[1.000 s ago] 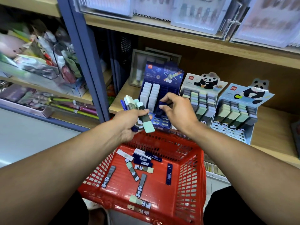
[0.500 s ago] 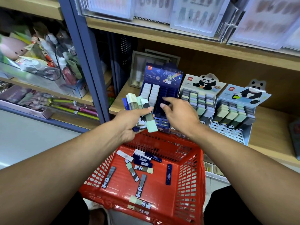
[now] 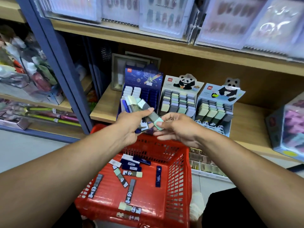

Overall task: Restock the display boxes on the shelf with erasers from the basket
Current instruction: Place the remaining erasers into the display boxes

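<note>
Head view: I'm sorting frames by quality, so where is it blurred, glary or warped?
Head view: top shelf packs smear with glare; left shelf goods blurred; shelf edge bows from the wide lens; hands, left and right, and basket fairly sharp.

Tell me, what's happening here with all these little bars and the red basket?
A person is restocking eraser displays. Their left hand grips a fanned bunch of erasers, and the right hand is pinching the end of a mint-tipped eraser from that bunch. More erasers lie loose in the red basket below. Three display boxes stand on the shelf behind; the blue box looks partly empty.
</note>
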Action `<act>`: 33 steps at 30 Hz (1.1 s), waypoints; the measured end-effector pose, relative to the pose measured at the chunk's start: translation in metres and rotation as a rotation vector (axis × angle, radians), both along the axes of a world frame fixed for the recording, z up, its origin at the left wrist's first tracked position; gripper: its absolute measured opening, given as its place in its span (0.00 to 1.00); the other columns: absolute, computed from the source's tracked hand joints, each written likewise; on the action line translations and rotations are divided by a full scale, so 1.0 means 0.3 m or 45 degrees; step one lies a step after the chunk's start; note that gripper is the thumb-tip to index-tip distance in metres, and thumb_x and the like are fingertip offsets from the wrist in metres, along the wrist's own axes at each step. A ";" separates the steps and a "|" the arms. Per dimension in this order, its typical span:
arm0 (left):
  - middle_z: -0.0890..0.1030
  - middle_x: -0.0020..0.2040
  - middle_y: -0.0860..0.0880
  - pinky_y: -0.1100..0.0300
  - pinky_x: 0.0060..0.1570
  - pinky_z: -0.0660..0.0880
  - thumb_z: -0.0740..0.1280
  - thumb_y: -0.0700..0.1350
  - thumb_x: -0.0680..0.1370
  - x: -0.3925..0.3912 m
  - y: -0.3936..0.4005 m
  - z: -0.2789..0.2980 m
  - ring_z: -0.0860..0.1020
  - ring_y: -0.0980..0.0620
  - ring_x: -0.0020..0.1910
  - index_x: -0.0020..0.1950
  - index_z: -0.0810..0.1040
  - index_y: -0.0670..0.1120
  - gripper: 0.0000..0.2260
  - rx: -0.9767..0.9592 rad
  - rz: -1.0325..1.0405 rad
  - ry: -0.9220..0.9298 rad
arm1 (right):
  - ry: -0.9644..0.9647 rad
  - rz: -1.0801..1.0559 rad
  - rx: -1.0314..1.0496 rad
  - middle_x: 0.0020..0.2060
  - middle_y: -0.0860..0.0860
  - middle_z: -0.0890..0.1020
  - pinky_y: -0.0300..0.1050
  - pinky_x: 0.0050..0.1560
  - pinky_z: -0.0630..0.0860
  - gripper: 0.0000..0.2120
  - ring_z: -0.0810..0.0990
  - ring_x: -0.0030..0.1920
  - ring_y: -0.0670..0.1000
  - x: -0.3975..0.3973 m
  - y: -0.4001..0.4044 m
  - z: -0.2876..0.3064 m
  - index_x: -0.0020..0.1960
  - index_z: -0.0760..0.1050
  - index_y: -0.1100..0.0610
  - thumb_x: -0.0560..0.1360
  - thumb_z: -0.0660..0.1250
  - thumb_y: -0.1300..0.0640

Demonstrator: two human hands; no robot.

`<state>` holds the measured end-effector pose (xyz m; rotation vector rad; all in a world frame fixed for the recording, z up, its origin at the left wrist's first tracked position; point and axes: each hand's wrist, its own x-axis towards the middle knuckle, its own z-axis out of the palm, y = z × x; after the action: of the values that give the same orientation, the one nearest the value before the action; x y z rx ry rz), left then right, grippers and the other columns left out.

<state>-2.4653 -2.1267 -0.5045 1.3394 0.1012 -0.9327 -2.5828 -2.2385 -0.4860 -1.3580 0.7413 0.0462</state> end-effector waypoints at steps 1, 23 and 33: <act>0.86 0.48 0.40 0.55 0.36 0.82 0.79 0.42 0.71 -0.012 -0.010 -0.001 0.85 0.46 0.42 0.55 0.83 0.39 0.15 -0.008 -0.007 0.014 | -0.013 -0.076 -0.008 0.49 0.62 0.85 0.44 0.40 0.84 0.04 0.86 0.44 0.55 -0.012 -0.018 -0.002 0.53 0.74 0.61 0.79 0.67 0.65; 0.86 0.52 0.43 0.50 0.43 0.84 0.62 0.37 0.83 -0.135 -0.089 0.011 0.86 0.45 0.46 0.62 0.76 0.36 0.10 -0.009 -0.446 0.174 | 0.181 -0.336 -1.345 0.41 0.46 0.83 0.38 0.29 0.72 0.17 0.78 0.35 0.43 -0.222 -0.352 -0.015 0.46 0.75 0.49 0.75 0.61 0.72; 0.86 0.52 0.39 0.55 0.39 0.84 0.69 0.38 0.79 -0.141 -0.081 0.014 0.86 0.46 0.45 0.55 0.82 0.36 0.08 0.007 -0.509 0.101 | 0.181 -0.225 -1.315 0.36 0.43 0.81 0.26 0.26 0.65 0.08 0.76 0.27 0.32 -0.241 -0.385 -0.006 0.49 0.81 0.58 0.77 0.67 0.69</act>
<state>-2.5076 -2.1511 -0.5002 1.3526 -0.1076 -1.3226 -2.6550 -2.3542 -0.4878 -2.2685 1.0639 -0.4411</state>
